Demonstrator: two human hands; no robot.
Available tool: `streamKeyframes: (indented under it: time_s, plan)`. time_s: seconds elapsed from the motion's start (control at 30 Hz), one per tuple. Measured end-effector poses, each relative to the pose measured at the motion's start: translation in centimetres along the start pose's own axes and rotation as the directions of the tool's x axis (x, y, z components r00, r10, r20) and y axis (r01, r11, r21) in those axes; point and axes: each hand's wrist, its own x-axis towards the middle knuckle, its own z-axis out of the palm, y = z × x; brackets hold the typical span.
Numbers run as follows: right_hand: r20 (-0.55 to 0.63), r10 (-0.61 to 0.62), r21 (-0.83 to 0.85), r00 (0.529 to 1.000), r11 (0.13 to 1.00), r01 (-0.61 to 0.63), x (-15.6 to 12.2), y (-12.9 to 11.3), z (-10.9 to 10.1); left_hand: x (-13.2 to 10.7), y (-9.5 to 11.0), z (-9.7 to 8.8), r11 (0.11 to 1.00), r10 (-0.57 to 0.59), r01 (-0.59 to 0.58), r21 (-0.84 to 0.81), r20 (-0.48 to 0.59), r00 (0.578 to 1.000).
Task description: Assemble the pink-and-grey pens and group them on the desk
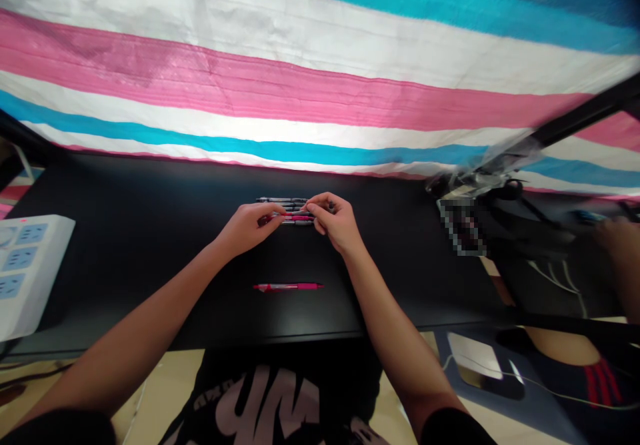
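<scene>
Several slim pens (280,200) lie side by side on the black table, mostly clear or dark, with a pink-red one (301,218) among them. At the left ends of these pens is my left hand (253,224), its thumb and index finger closed on a pen in the group. My right hand (337,222) pinches at the right ends, fingertips also on a pen. The fingers partly cover the group, so which pen each holds is hard to make out. Closer to me, a separate red pen (289,286) with a clear barrel lies alone, crosswise.
A white multi-socket power box (43,278) stands at the left edge. To the right are a blurred, pixelated flat object (463,226) and clear plastic wrapping (493,168). Another person's arm (623,258) shows at far right. A striped sheet (300,108) hangs behind the table.
</scene>
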Motion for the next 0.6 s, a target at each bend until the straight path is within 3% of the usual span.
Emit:
streamKeyframes:
  time_s: [0.13,0.4,0.6]
  plan:
    - [-0.025,0.008,-0.027,1.000,1.000,-0.009,0.08,0.07,-0.02,0.01,-0.15,0.05,0.999,0.024,-0.023,0.022,-0.016,1.000]
    - [0.061,0.007,-0.071,0.998,0.997,-0.003,0.03,0.25,-0.03,-0.06,-0.50,0.16,0.998,0.030,-0.029,0.050,-0.017,0.999]
    - [-0.011,0.007,-0.088,1.000,0.996,-0.008,0.06,0.08,0.12,-0.07,-0.45,0.10,0.997,0.037,-0.036,0.073,-0.011,0.999]
